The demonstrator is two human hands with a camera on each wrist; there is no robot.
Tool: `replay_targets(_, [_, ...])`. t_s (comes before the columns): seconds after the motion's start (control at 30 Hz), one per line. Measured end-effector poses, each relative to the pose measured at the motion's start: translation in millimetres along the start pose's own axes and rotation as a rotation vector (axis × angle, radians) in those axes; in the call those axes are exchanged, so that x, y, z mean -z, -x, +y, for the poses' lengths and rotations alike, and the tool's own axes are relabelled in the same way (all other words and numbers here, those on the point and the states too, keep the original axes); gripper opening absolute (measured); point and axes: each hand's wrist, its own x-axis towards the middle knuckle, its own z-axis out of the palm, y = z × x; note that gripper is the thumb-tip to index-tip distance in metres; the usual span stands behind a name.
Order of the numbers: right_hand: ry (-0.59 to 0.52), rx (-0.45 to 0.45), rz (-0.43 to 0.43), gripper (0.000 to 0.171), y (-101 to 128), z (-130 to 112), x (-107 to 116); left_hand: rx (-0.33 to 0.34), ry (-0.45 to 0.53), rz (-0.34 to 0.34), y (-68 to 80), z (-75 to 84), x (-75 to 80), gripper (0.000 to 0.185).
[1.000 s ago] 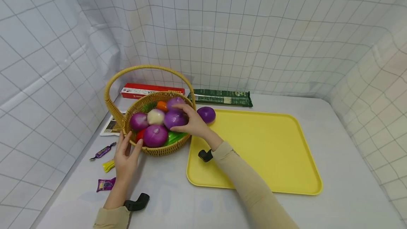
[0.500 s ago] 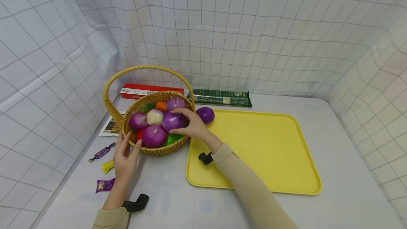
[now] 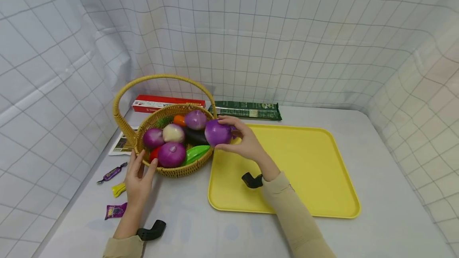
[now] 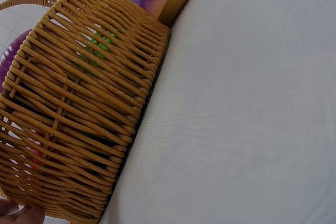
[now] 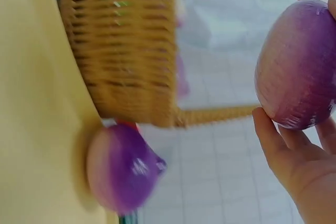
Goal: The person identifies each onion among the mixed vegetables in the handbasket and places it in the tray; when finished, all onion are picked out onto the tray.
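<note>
A wicker basket (image 3: 175,170) with a hoop handle holds several purple onions (image 3: 171,154), a pale onion (image 3: 173,132), a green pepper (image 3: 195,153) and a dark aubergine (image 3: 195,136). My right hand (image 3: 224,134) grips one purple onion (image 3: 215,131) above the basket's right rim, at the left edge of the yellow tray (image 3: 305,170). In the right wrist view the held onion (image 5: 299,66) rests against my fingers (image 5: 283,150), and a second purple onion (image 5: 121,169) lies on the tray (image 5: 31,103) beside the basket (image 5: 121,40). My left hand (image 3: 145,160) touches the basket's near-left wall (image 4: 79,119).
A red box (image 3: 166,103) and a green packet (image 3: 245,110) lie along the back wall. A leaflet (image 3: 122,144) and three candy wrappers (image 3: 112,172) sit left of the basket. Gridded white sheets close in the table on three sides.
My right hand has lifted the purple onion out of the basket's middle and carried it right, over the rim towards the tray. The left hand stays on the basket.
</note>
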Motion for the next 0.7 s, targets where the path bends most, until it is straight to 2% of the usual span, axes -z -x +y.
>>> replay_targets(0.13, [0.064, 0.029, 0.081, 0.061, 11.2, -20.2, 28.5, 0.002, -0.005, -0.006, 0.2, 1.6, 2.2, 0.054])
replay_targets(0.23, [0.138, -0.008, 0.182, 0.066, 18.3, -27.1, 49.7, 0.009, -0.005, -0.008, -0.2, 2.1, 2.9, 0.054])
replay_targets(0.47, [0.205, -0.213, 0.407, 0.065, 36.3, 6.4, 86.3, 0.024, -0.016, -0.016, 0.6, 2.6, 2.0, 0.054])
replay_targets(0.57, [0.203, -0.275, 0.442, 0.065, 42.3, 22.5, 92.6, 0.026, -0.021, -0.015, 1.0, 3.5, 1.4, 0.054])
replay_targets(0.7, [0.232, -0.312, 0.448, 0.065, 46.7, 45.0, 98.1, 0.022, -0.020, -0.017, 0.1, 3.7, 0.5, 0.054])
